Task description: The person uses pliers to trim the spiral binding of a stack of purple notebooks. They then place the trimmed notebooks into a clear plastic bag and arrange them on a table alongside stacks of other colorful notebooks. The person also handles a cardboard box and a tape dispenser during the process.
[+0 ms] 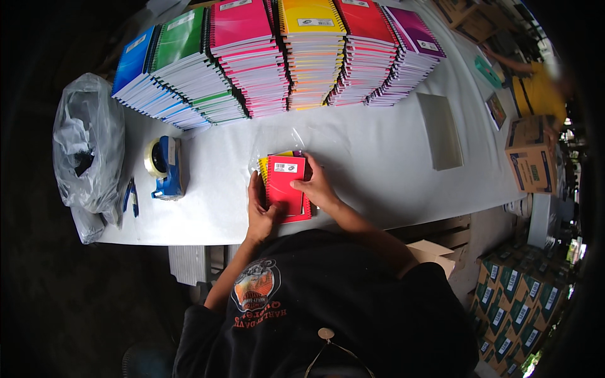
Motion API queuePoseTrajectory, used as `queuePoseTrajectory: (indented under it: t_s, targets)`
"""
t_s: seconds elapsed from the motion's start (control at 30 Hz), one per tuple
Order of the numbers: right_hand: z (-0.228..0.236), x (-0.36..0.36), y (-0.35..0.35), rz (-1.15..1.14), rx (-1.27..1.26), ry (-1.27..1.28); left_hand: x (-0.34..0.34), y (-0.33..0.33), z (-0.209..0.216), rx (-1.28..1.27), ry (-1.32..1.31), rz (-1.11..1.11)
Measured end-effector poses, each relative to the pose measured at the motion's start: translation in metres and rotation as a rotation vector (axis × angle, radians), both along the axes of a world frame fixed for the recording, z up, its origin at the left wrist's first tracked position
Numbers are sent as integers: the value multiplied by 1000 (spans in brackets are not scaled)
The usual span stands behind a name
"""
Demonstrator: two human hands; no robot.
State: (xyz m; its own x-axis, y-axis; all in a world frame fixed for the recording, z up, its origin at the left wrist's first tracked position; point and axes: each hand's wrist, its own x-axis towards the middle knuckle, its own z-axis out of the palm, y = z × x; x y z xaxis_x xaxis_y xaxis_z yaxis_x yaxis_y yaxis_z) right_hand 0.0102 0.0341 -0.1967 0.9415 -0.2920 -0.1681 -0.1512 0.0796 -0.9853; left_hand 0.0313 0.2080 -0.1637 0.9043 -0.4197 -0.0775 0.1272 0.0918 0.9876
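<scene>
My left hand (pixel 259 217) and my right hand (pixel 320 189) grip a small stack of spiral notebooks from both sides, near the table's front edge. A red notebook (pixel 285 190) with a white label lies on top, slightly askew. Under it show the edge of a yellow notebook (pixel 263 167), a bit of purple at the far end and another red cover (pixel 296 218) at the near end. My right thumb lies on the top cover; my left thumb presses its near left part. Clear plastic film (pixel 291 136) lies around the stack's far end.
Tall notebook stacks in blue, green, pink, yellow (pixel 312 17), red and purple line the table's far side. At left are a plastic bag (pixel 88 138), pens (pixel 131 196) and a blue tape dispenser (pixel 170 170). A clear-grey rectangular sheet (pixel 440 131), cartons (pixel 531 154) and another person (pixel 539 94) are at right.
</scene>
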Motion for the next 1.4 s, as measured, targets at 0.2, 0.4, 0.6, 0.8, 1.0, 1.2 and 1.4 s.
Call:
queuePoseTrajectory:
  t_s: [0.2,0.4,0.6,0.8,1.0,1.2,1.4]
  targets:
    - [1,6,3,3,-218,32,3,-1,-8,-118,86,22]
    - [23,-6,10,-6,18,-52,20,-9,18,41,294,-32]
    - [42,-15,10,8,67,-156,9,-5,24,-221,280,-81]
    - [66,-35,4,129,104,-218,16,8,32,406,-514,-166]
    - [15,-31,7,3,234,-126,-13,14,1,1163,-608,-315]
    - [27,-17,13,-91,296,-196,-25,53,4,1276,-480,-247]
    - [8,0,36,-202,161,-260,-9,92,14,1298,-557,-260]
